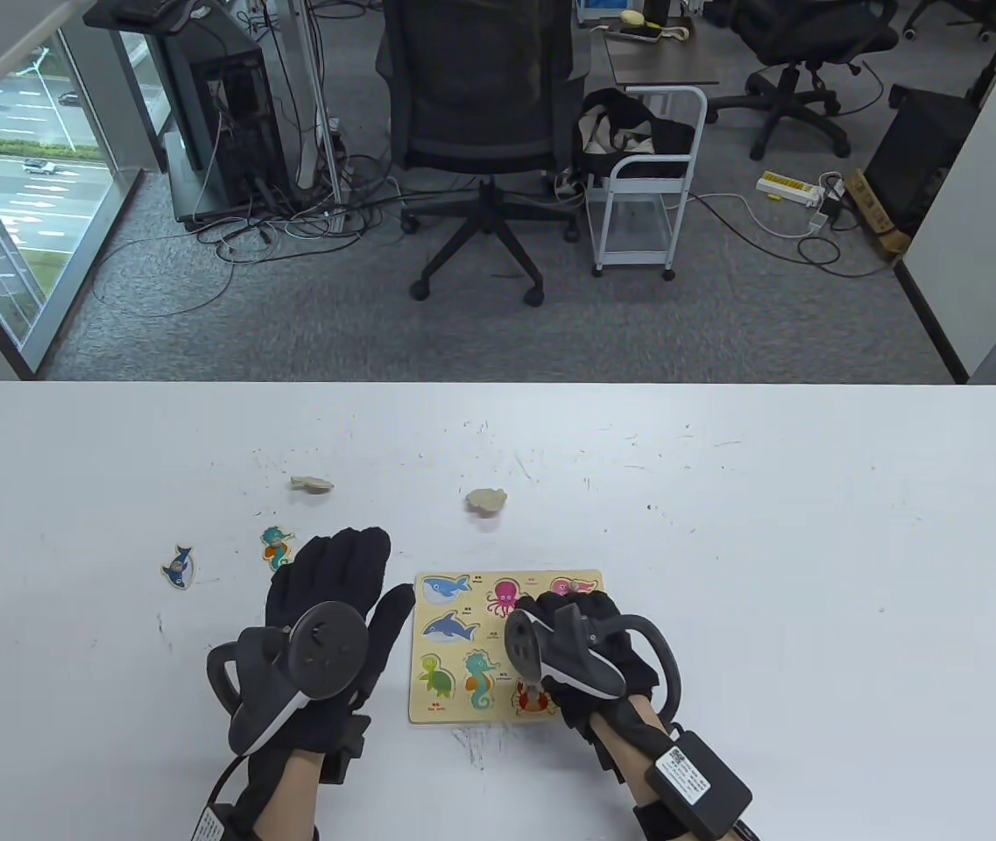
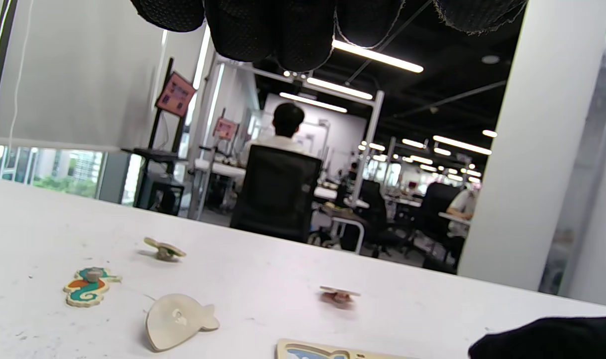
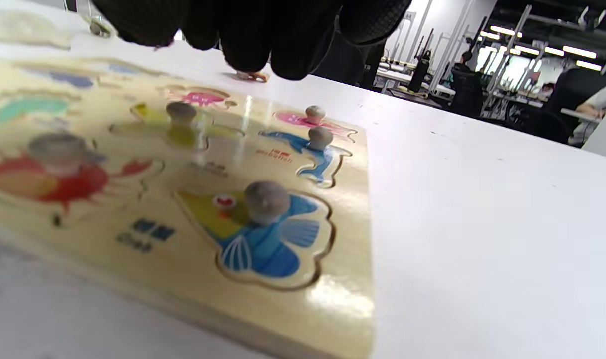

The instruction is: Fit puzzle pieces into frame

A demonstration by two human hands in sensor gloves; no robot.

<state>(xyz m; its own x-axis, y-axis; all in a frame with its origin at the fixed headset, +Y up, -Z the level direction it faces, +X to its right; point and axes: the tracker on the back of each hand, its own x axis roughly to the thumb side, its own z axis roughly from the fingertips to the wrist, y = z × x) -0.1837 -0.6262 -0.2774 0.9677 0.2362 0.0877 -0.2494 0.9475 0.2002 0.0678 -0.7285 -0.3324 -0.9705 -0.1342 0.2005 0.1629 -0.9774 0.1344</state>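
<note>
1. The left hand (image 1: 335, 604) lies flat on the white table (image 1: 725, 526), just left of the puzzle frame (image 1: 454, 711); its fingers are stretched out and apart, with the thumb by the frame's left edge; it holds nothing.
2. The right hand (image 1: 589, 648) sits over the right part of the frame; its fingers (image 3: 253, 35) curl down over the board; I cannot tell if they pinch a piece or just hang there.
3. The frame is a flat wooden board near the front of the table, between the two hands; in the right wrist view it holds a blue and yellow fish piece (image 3: 263, 229), a red crab piece (image 3: 48, 174), a blue piece with a knob (image 3: 312, 149), a pink piece (image 3: 310, 118) and a yellow piece (image 3: 180, 127); each one sits in its hole.
4. Four pieces lie loose on the table, away from the frame; a seahorse piece (image 1: 276, 547) lies just left of the left hand's fingertips; a blue dolphin piece (image 1: 179, 566) lies further left.
5. Two pale pieces lie face down, further back; one (image 1: 311, 484) is beyond the seahorse; the other (image 1: 486, 500) is beyond the frame's top edge.
</note>
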